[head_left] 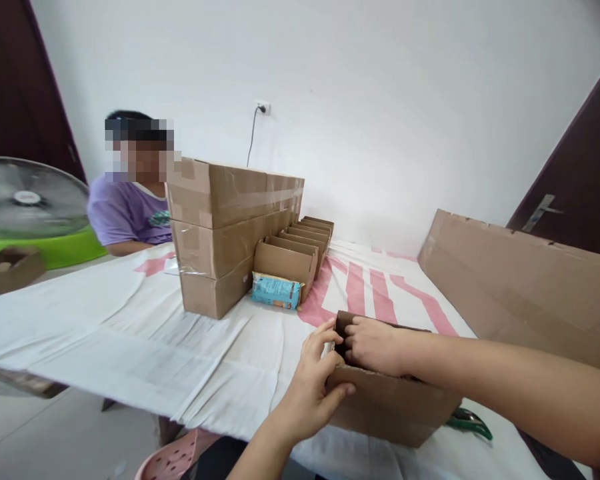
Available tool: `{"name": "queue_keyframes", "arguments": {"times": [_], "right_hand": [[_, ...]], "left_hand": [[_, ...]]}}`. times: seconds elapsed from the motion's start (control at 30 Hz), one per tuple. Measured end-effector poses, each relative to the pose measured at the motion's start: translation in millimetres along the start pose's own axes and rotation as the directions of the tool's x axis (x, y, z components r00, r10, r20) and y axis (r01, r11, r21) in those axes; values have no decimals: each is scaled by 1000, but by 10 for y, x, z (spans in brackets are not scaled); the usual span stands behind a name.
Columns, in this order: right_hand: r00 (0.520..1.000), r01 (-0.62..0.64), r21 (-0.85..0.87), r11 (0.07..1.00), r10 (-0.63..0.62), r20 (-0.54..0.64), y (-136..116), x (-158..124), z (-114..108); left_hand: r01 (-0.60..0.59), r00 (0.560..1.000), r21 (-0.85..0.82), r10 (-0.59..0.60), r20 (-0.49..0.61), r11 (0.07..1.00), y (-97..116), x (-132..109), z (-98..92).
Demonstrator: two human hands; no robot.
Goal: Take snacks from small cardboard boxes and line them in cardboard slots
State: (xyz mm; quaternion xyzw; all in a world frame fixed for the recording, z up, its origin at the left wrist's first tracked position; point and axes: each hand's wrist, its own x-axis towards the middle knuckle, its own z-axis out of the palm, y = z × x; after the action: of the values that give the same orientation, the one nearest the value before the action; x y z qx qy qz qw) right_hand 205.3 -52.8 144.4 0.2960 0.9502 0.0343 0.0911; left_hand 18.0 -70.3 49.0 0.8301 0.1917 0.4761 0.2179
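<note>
An open-topped cardboard box (390, 407) stands at the table's near edge. My left hand (315, 380) grips its left end, thumb against the near wall and fingers bent over the rim. My right hand (373, 343) reaches down into the box from the right. Its fingertips are partly hidden by the box walls, and whatever they touch inside is out of sight. A tool with green handles (469, 423) lies just right of the box, partly covered by it. Beyond my left hand, a blue printed packet (277, 291) leans against an open cardboard box (285, 261).
Taped cardboard boxes (217, 250) stand stacked at the left, with several open boxes (307, 230) lined up beside them. A tall cardboard panel (525, 287) borders the right. Another person (130, 207) sits behind the stack, near a fan (27, 200). A white-and-pink cloth (145, 353) covers the table.
</note>
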Motion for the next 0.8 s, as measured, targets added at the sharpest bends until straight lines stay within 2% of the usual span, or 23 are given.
{"name": "queue_keyframes", "arguments": {"times": [0.03,0.1,0.17,0.27,0.37,0.53,0.63,0.8], "right_hand": [[997,1,-102,995,6,71,-16,-37,-94],[984,-56,-261,964,98,150,-55,-115,-279],[970,-152,-323,934,204,134,-74,-203,-421],[960,-264,-325,908,280,3,-42,-367,-494],[938,-338,-272,901,299,-175,14,-565,-432],[821,-457,-87,885,382,-425,36,-883,-295],[756,-490,-22,871,412,-509,32,-1025,-231],[691,-459,31,888,378,-616,38,-1155,-144]], "left_hand": [[9,1000,5,-9,-7,1000,-12,-1,-11],[26,999,11,-26,-19,1000,-32,-1,-36],[40,999,10,-40,-21,999,-44,0,-60],[50,998,-2,-50,-22,999,-50,-2,-88],[61,998,-28,-62,-30,998,-62,-8,-115],[73,996,-49,-75,-49,996,-134,-21,-191],[84,994,-43,-87,-59,996,-185,-24,-226],[70,995,-28,-72,-75,997,-239,-21,-246]]}}
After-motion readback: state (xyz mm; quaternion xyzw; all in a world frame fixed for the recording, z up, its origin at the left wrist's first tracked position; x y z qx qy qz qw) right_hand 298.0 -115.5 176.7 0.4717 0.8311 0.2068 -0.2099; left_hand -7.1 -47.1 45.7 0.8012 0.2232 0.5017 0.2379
